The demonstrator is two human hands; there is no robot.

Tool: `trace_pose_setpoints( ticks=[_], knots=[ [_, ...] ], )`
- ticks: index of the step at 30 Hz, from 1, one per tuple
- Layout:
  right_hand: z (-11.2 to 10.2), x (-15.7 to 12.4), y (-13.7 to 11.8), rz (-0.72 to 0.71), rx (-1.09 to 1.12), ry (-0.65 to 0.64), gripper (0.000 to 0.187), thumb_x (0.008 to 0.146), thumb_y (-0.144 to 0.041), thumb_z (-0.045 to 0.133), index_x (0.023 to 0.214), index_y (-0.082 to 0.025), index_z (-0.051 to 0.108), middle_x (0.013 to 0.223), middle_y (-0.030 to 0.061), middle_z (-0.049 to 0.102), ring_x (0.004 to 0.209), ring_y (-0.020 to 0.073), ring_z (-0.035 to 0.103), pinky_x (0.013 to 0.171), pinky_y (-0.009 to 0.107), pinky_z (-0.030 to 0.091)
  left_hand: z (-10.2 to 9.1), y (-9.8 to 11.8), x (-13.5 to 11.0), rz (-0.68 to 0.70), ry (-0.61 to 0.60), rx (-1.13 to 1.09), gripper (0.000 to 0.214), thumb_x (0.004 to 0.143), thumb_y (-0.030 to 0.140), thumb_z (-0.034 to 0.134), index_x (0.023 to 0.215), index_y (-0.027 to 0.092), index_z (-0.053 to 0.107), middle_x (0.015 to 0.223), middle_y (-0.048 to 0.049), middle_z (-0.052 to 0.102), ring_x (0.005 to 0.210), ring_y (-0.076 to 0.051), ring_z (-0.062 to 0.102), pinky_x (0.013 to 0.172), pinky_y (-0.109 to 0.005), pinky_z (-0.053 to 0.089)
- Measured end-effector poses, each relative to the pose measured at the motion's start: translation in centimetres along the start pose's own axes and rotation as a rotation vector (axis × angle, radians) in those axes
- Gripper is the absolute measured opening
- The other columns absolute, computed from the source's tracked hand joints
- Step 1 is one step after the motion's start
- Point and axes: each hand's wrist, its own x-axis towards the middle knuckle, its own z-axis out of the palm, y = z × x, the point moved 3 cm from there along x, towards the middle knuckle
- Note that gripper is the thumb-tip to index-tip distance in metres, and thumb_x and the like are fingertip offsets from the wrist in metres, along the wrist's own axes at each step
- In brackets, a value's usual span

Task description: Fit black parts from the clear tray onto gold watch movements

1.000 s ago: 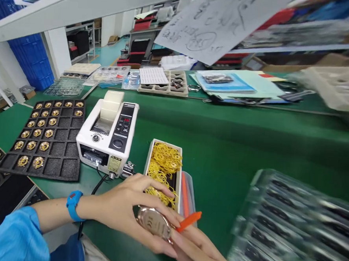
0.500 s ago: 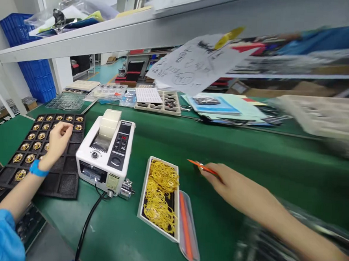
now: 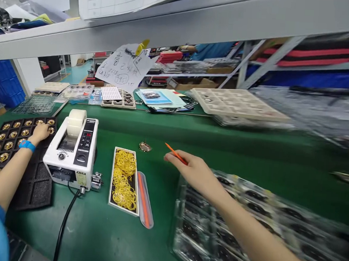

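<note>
Orange stick [image 3: 175, 154] is held pinched in the closed fingers of the right hand [image 3: 196, 173], with its tip projecting up and left past the fingertips, over the green table [image 3: 220, 149]. The stick is thin, straight and bright orange. A small round metal part [image 3: 145, 147] lies on the table, left of the stick. Left hand [image 3: 40, 131] is laid with fingers curled on the black foam tray [image 3: 38, 185] of gold parts; whether anything is gripped cannot be told

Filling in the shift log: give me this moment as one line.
left hand: on foam tray, among gold parts | right hand: holds orange stick, near metal disc
</note>
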Motion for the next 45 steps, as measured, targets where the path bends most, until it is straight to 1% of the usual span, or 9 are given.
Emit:
trace_pose_setpoints(
  ticks=[7, 11, 13, 15, 17, 20, 22, 32, 45],
  knots=[
    [1.5, -6.5, -3.6, -0.075, 0.26, -0.05, 0.049, 0.078, -0.066, 0.047, 0.061, -0.021, 0.057, 0.065, 0.0027, 0.054, 0.056, 0.0152, 0.044, 0.054, 0.029, 0.037, -4.9, 1.7, -0.2, -0.131, 0.184, -0.193, 0.027, 0.093, 0.028, 0.055, 0.112, 0.011, 0.06, 0.112, -0.0114, 0.065, 0.099, -0.024, 0.064, 0.085, -0.042, 0.054],
    [2.2, -8.8, -4.8, -0.029, 0.598, -0.235, 0.06, 0.084, -0.068, 0.044, 0.049, -0.02, 0.05, 0.071, 0.0064, 0.058, 0.057, 0.0147, 0.046, 0.052, 0.029, 0.041, -8.8, 5.9, -6.5, -0.102, 0.45, -0.357, 0.028, 0.097, 0.023, 0.038, 0.117, 0.012, 0.054, 0.105, -0.0092, 0.067, 0.08, -0.016, 0.068, 0.072, -0.03, 0.056],
    [2.4, -9.4, -5.1, 0.018, 0.866, -0.29, 0.055, 0.082, -0.066, 0.052, 0.053, -0.02, 0.055, 0.069, 0.005, 0.056, 0.061, 0.0159, 0.05, 0.058, 0.03, 0.047, -9.7, 9.5, -11.9, 0.172, 0.544, -0.778, 0.025, 0.093, 0.025, 0.048, 0.115, 0.015, 0.057, 0.097, -0.0059, 0.07, 0.078, -0.016, 0.069, 0.067, -0.028, 0.058],
    [2.4, -9.6, -5.3, 0.039, 1.023, -0.28, 0.051, 0.081, -0.066, 0.056, 0.058, -0.021, 0.06, 0.063, 0.0017, 0.051, 0.059, 0.015, 0.05, 0.058, 0.03, 0.049, -8.9, 13.5, -17.2, 0.349, 0.363, -1.03, 0.03, 0.09, 0.024, 0.056, 0.119, 0.019, 0.06, 0.093, -0.0036, 0.073, 0.074, -0.015, 0.07, 0.066, -0.027, 0.059],
    [2.6, -9.9, -5.4, 0.042, 1.08, -0.284, 0.05, 0.083, -0.067, 0.053, 0.063, -0.022, 0.063, 0.056, -0.0013, 0.044, 0.051, 0.013, 0.045, 0.05, 0.027, 0.046, -6.6, 17.1, -21.3, 0.446, -0.034, -1.184, 0.026, 0.089, 0.024, 0.056, 0.112, 0.021, 0.068, 0.094, -0.0046, 0.075, 0.066, -0.014, 0.07, 0.064, -0.027, 0.06],
    [3.2, -10.9, -5.5, 0.033, 1.145, -0.337, 0.049, 0.084, -0.069, 0.051, 0.076, -0.023, 0.069, 0.05, -0.0029, 0.044, 0.043, 0.0122, 0.041, 0.042, 0.028, 0.043, -2.2, 20.2, -24.1, 0.275, -0.499, -1.355, 0.023, 0.087, 0.03, 0.059, 0.102, 0.018, 0.072, 0.088, -0.005, 0.074, 0.071, -0.016, 0.071, 0.069, -0.03, 0.061],
    [3.8, -11.8, -5.5, 0.019, 1.142, -0.313, 0.044, 0.084, -0.063, 0.056, 0.081, -0.022, 0.072, 0.055, 0.0002, 0.054, 0.047, 0.0146, 0.051, 0.046, 0.03, 0.047, 0.0, 20.8, -24.2, 0.116, -0.622, -1.508, 0.026, 0.083, 0.034, 0.065, 0.102, 0.017, 0.069, 0.088, -0.0042, 0.072, 0.076, -0.018, 0.071, 0.074, -0.033, 0.061],
    [6.0, -14.9, -7.3, -0.238, 0.803, -0.115, 0.023, 0.09, -0.039, 0.061, 0.086, -0.022, 0.074, 0.076, 0.0055, 0.074, 0.065, 0.0165, 0.07, 0.063, 0.026, 0.061, 2.3, 20.4, -24.0, -0.04, -0.706, -1.752, 0.034, 0.083, 0.035, 0.066, 0.113, 0.023, 0.058, 0.107, -0.0061, 0.069, 0.109, -0.025, 0.065, 0.098, -0.046, 0.05],
    [5.3, -16.0, -7.3, -0.991, 0.33, -0.037, 0.03, 0.091, -0.004, 0.049, 0.111, -0.018, 0.066, 0.098, 0.0092, 0.075, 0.098, 0.017, 0.07, 0.084, 0.028, 0.06, 1.5, 20.1, -24.1, -0.053, -0.768, -1.866, 0.026, 0.086, 0.028, 0.06, 0.111, 0.023, 0.065, 0.104, -0.007, 0.074, 0.1, -0.025, 0.071, 0.091, -0.04, 0.055]
  ],
)
